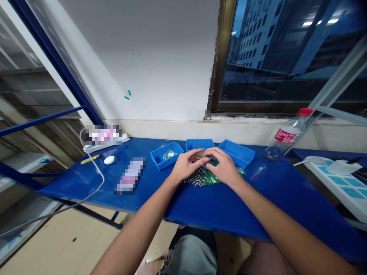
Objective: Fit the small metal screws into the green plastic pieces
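Note:
My left hand (186,165) and my right hand (225,166) meet over a heap of small metal screws (197,179). Their fingers curl inward and the fingertips come together. A greenish bit shows between them, too small and blurred to name. Green plastic bag material (211,178) lies beside the screws, partly under my right hand. Behind the hands stand three blue bins: the left bin (160,164) holds a small clear bag with greenish contents (169,154), the middle bin (200,143) is partly covered by my fingers, and the right bin (241,154) sits angled.
On the blue table (200,214), a bottle with a red cap (288,133) stands at the right, near a power strip (341,179). To the left lie a pixelated flat object (131,175), a white oval object (109,160), a yellow cutter (90,159) and a cable (100,179).

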The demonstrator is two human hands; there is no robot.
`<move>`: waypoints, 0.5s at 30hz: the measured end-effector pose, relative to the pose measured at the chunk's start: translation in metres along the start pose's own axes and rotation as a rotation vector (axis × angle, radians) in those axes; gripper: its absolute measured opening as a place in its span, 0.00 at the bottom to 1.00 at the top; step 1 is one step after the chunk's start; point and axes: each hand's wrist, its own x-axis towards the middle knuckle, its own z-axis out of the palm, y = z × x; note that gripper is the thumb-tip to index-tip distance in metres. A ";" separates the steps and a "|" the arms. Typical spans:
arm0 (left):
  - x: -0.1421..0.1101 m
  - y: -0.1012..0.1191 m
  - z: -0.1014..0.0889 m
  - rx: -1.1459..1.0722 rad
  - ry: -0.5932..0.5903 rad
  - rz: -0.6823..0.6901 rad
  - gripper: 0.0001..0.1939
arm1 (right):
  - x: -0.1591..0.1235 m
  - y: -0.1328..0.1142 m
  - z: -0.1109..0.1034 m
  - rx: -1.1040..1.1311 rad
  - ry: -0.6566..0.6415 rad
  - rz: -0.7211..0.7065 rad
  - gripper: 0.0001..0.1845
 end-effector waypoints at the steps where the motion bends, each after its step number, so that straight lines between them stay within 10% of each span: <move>1: 0.000 -0.002 0.000 0.009 0.028 -0.003 0.22 | 0.000 -0.001 0.000 0.008 -0.037 -0.028 0.09; 11: 0.002 -0.003 0.000 0.036 0.050 0.039 0.31 | 0.001 0.012 0.005 0.211 0.129 0.218 0.22; 15: 0.001 -0.002 0.001 0.082 0.043 0.064 0.37 | 0.001 0.010 0.004 0.208 0.026 0.176 0.11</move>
